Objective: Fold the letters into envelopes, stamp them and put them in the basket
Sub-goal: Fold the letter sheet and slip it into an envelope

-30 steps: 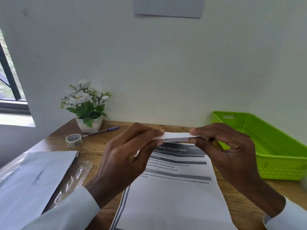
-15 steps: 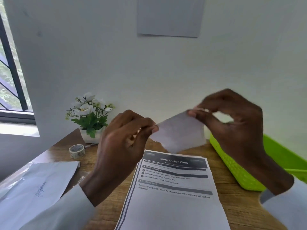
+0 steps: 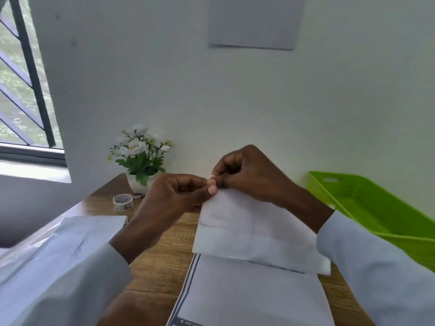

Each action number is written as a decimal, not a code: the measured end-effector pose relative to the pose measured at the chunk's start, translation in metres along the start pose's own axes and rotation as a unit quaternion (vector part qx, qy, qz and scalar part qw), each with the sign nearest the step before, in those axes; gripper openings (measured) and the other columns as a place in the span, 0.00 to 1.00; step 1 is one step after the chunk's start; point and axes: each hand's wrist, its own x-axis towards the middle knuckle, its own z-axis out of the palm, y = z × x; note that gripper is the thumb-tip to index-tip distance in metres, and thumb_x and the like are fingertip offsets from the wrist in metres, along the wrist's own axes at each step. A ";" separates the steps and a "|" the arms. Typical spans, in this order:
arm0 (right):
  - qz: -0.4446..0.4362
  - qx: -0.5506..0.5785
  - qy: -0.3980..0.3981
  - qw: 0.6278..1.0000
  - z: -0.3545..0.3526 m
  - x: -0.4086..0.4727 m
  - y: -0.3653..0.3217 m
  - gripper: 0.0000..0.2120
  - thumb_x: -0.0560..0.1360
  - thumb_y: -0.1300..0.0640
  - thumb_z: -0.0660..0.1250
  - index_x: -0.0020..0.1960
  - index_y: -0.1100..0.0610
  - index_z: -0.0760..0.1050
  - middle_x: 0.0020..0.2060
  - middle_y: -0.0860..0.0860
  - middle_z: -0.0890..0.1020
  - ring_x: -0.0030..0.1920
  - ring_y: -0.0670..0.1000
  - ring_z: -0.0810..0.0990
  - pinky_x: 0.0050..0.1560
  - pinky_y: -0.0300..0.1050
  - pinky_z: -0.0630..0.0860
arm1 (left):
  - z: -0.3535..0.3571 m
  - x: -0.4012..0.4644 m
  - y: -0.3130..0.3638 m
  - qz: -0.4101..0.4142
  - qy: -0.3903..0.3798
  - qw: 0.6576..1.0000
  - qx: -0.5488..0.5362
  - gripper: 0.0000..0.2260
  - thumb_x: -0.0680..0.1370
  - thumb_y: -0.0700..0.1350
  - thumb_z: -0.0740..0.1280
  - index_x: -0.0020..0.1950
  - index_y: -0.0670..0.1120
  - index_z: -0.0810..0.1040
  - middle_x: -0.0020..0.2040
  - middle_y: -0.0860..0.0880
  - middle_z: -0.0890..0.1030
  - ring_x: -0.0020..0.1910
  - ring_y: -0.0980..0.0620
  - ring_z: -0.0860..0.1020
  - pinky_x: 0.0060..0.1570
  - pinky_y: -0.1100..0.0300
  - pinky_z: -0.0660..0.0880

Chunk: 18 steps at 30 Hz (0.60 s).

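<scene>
Wooden table (image 3: pixel 162 262) spreads under both hands. Right of the right hand, the green basket (image 3: pixel 376 208) sits at the table edge. Below the hands lies a printed sheet (image 3: pixel 247 297), its text too blurred to read. Left of the left hand, a white envelope (image 3: pixel 58 262) carries a small dark scribble, unreadable. Held up over the sheet, the folded letter (image 3: pixel 254 231) hangs by its top corner, left hand (image 3: pixel 174 196) and right hand (image 3: pixel 251 175) pinched together on it. Beyond the left hand: flower pot (image 3: pixel 138 158), then tape roll (image 3: pixel 123 202).
</scene>
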 end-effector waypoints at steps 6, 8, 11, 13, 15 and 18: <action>0.073 0.093 -0.010 0.993 0.038 0.004 0.025 0.05 0.70 0.58 0.77 0.39 0.60 0.84 0.31 0.50 0.83 0.33 0.41 0.77 0.36 0.36 0.73 | -0.010 -0.002 -0.017 -0.079 0.028 0.996 -0.001 0.06 0.69 0.34 0.74 0.45 0.38 0.84 0.40 0.44 0.86 0.39 0.50 0.85 0.37 0.64 0.80; 0.075 0.102 -0.004 0.992 0.044 0.005 0.028 0.06 0.70 0.57 0.77 0.39 0.60 0.84 0.33 0.52 0.84 0.34 0.43 0.78 0.37 0.38 0.73 | -0.010 -0.001 -0.019 -0.092 0.038 0.995 -0.003 0.05 0.70 0.33 0.74 0.44 0.39 0.84 0.39 0.45 0.86 0.38 0.52 0.85 0.36 0.65 0.79; 0.069 0.100 -0.001 0.993 0.051 0.008 0.032 0.05 0.70 0.59 0.76 0.38 0.60 0.84 0.33 0.53 0.85 0.35 0.44 0.80 0.40 0.39 0.75 | -0.013 0.002 -0.023 -0.117 0.048 0.992 -0.015 0.05 0.70 0.33 0.74 0.45 0.36 0.84 0.39 0.44 0.86 0.37 0.51 0.85 0.35 0.64 0.79; 0.067 0.094 0.009 0.993 0.054 0.010 0.035 0.05 0.70 0.59 0.77 0.38 0.60 0.84 0.34 0.55 0.85 0.35 0.45 0.79 0.40 0.39 0.75 | -0.015 0.003 -0.024 -0.136 0.046 0.990 -0.014 0.06 0.70 0.33 0.74 0.45 0.34 0.83 0.40 0.42 0.86 0.38 0.49 0.85 0.35 0.62 0.80; 0.070 0.087 0.023 0.993 0.056 0.012 0.038 0.06 0.70 0.58 0.77 0.38 0.59 0.84 0.36 0.58 0.85 0.34 0.45 0.78 0.39 0.41 0.74 | -0.017 0.003 -0.025 -0.153 0.042 0.987 -0.008 0.07 0.69 0.33 0.74 0.45 0.32 0.82 0.41 0.40 0.86 0.37 0.48 0.85 0.35 0.61 0.80; 0.075 0.078 0.038 0.993 0.056 0.015 0.043 0.05 0.70 0.58 0.77 0.38 0.58 0.84 0.37 0.59 0.85 0.34 0.46 0.77 0.37 0.42 0.74 | -0.020 0.004 -0.027 -0.177 0.031 0.984 0.002 0.08 0.69 0.34 0.75 0.44 0.31 0.81 0.41 0.39 0.85 0.38 0.47 0.85 0.35 0.59 0.81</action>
